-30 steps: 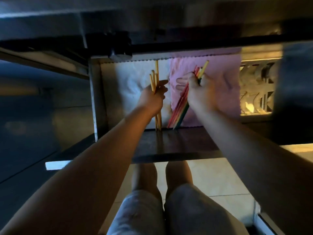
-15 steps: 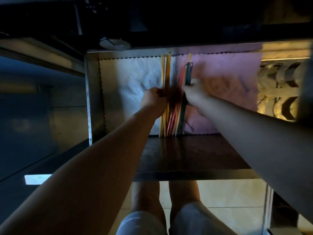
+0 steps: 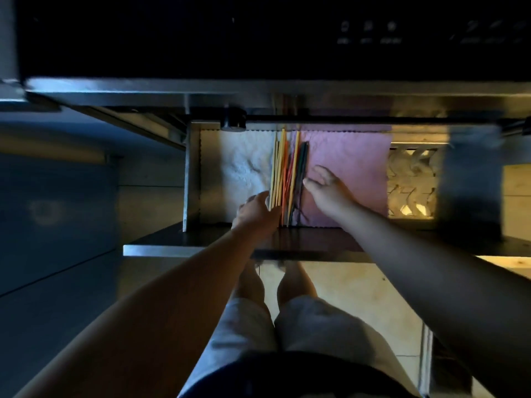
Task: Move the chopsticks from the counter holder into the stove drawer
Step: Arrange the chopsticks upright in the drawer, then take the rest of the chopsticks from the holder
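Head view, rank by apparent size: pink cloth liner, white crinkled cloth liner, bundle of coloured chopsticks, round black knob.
1. pink cloth liner
2. white crinkled cloth liner, somewhat smaller
3. bundle of coloured chopsticks
4. round black knob

Item: white crumpled cloth (image 3: 241,173) beside pink cloth (image 3: 350,168) at centre, dark control panel (image 3: 367,33) across the top, pale tiled floor (image 3: 359,285) below.
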The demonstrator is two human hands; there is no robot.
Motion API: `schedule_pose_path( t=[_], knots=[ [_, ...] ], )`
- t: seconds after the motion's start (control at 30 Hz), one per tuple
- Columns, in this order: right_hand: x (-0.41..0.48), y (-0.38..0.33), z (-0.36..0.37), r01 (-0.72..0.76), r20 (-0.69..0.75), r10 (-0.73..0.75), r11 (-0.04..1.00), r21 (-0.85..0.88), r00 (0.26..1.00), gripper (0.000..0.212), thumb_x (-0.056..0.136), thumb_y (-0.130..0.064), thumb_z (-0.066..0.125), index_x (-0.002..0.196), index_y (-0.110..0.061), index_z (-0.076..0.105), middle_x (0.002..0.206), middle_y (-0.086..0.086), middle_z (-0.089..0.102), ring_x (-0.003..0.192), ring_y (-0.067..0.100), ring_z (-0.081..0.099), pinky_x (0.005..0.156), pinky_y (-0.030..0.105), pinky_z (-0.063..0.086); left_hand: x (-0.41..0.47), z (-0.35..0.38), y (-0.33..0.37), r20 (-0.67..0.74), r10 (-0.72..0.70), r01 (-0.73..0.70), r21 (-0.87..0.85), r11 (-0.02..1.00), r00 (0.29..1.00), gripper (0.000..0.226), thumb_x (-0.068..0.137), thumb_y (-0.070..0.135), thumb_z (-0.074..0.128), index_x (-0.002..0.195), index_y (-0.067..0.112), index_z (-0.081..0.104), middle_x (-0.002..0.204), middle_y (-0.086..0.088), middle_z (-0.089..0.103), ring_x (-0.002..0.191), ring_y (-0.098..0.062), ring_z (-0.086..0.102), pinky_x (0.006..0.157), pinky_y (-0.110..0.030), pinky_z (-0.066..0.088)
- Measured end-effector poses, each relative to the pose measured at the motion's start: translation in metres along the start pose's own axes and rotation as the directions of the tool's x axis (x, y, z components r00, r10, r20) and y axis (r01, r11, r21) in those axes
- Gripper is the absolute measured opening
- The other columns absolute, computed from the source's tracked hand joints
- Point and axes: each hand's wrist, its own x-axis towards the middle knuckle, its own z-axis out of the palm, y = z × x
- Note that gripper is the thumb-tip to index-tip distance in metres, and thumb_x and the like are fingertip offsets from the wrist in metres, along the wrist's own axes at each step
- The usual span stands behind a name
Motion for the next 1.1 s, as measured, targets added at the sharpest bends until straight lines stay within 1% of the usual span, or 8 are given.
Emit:
schedule_pose_path(
  t=[0.07,0.13,0.2,0.3,0.4,0.6,0.8,1.1],
  knots=[
    [-0.026,-0.009,-0.011,0.042,0.014,-0.041,0.996,-0.075,0.999,0.054,0.099,-0.037,0.045,0.149,-0.026,0.028,0.146,0.012,0.047,0.128,0.035,0.050,0.095,0.034,0.045,-0.029,-0.010,0.006,-0.019,0.024,-0.023,0.060,0.998,1.000,0.061,0.093,0.047,0.050,0.149,0.028,0.035,0.151,-0.005,0.042,0.136,-0.032,0.040,0.109,-0.047,0.038],
    [-0.050,-0.016,-0.022,0.090,0.021,-0.088,0.984,-0.157,0.996,0.058,0.098,-0.042,0.045,0.150,-0.028,0.025,0.153,0.007,0.037,0.134,0.030,0.044,0.097,0.028,0.037,-0.055,-0.020,0.010,-0.051,0.040,-0.035,0.102,0.994,0.998,0.062,0.094,0.049,0.048,0.150,0.029,0.033,0.154,-0.001,0.038,0.139,-0.030,0.035,0.111,-0.048,0.035],
    [-0.071,-0.022,-0.031,0.126,0.034,-0.121,0.969,-0.213,0.992,0.060,0.096,-0.046,0.045,0.150,-0.031,0.022,0.156,0.005,0.032,0.138,0.029,0.038,0.107,0.032,0.033,-0.080,-0.028,0.012,-0.085,0.055,-0.043,0.133,0.990,0.995,0.063,0.094,0.052,0.046,0.151,0.030,0.031,0.156,0.000,0.035,0.141,-0.030,0.032,0.111,-0.049,0.034],
    [-0.103,-0.031,-0.043,0.202,0.039,-0.202,0.908,-0.366,0.979,0.062,0.095,-0.047,0.046,0.150,-0.031,0.021,0.152,0.007,0.039,0.130,0.031,0.048,0.104,0.038,0.041,-0.117,-0.042,0.017,-0.125,0.093,-0.071,0.172,0.983,0.988,0.064,0.094,0.053,0.045,0.152,0.032,0.028,0.159,0.000,0.029,0.143,-0.031,0.028,0.113,-0.050,0.031],
    [-0.130,-0.042,-0.050,0.313,0.057,-0.333,0.797,-0.516,0.941,0.066,0.091,-0.051,0.046,0.148,-0.038,0.017,0.148,0.005,0.043,0.125,0.031,0.050,0.101,0.049,0.045,-0.149,-0.054,0.017,-0.229,0.149,-0.112,0.165,0.980,0.962,0.063,0.095,0.054,0.044,0.152,0.034,0.027,0.160,0.002,0.026,0.145,-0.029,0.025,0.114,-0.050,0.028],
    [-0.183,-0.070,-0.050,0.477,0.150,-0.572,0.481,-0.736,0.807,0.069,0.093,-0.050,0.044,0.150,-0.034,0.009,0.160,0.000,0.015,0.147,0.027,0.013,0.116,0.059,0.013,-0.211,-0.072,0.001,-0.470,0.184,-0.140,0.127,0.982,0.864,0.060,0.098,0.056,0.038,0.153,0.036,0.025,0.163,0.004,0.016,0.151,-0.022,0.005,0.121,-0.049,0.010],
    [-0.239,-0.104,-0.016,0.547,0.250,-0.722,0.208,-0.810,0.645,0.074,0.091,-0.052,0.042,0.150,-0.034,0.002,0.162,0.001,0.003,0.150,0.028,-0.002,0.116,0.060,-0.001,-0.261,-0.088,-0.046,-0.640,0.170,-0.103,0.141,0.985,0.749,0.067,0.093,0.062,0.029,0.154,0.039,0.013,0.165,0.003,0.008,0.151,-0.024,-0.005,0.120,-0.051,0.000],
    [-0.330,-0.120,0.112,0.661,0.410,-0.786,-0.003,-0.751,0.462,0.075,0.090,-0.053,0.041,0.150,-0.038,-0.001,0.163,-0.002,0.000,0.150,0.024,-0.004,0.116,0.057,-0.004,-0.352,-0.092,-0.182,-0.832,-0.022,0.056,0.011,0.998,0.554,0.070,0.093,0.070,0.026,0.154,0.040,0.012,0.165,0.005,0.002,0.151,-0.022,-0.011,0.119,-0.050,-0.005]
  ],
)
